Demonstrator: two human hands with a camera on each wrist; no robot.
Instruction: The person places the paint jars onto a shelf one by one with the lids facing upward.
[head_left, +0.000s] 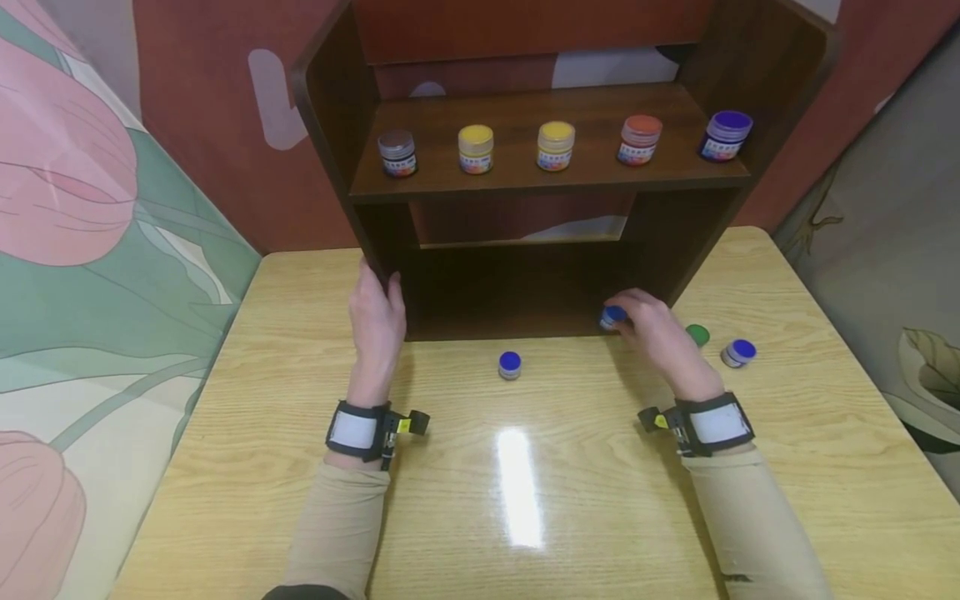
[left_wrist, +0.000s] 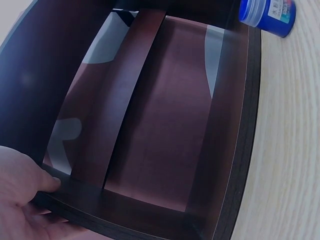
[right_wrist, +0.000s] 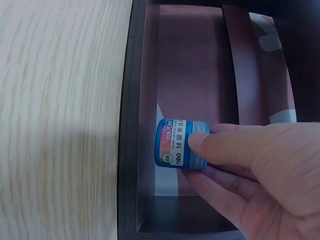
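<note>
Between thumb and fingers, my right hand pinches a small blue paint jar by its lid end. That jar is at the right end of the dark wooden shelf unit's lower board. In the right wrist view its printed label faces the camera. My left hand holds the unit's left side panel, its thumb on the inner side; some fingers are hidden behind the panel. Another blue-lidded paint jar stands on the table in front of the unit, between the two hands.
On the upper board stand a brown jar, two yellow jars, a red jar and a purple-blue jar. Right of the unit, a green-lidded jar and a blue-lidded jar are on the wooden table.
</note>
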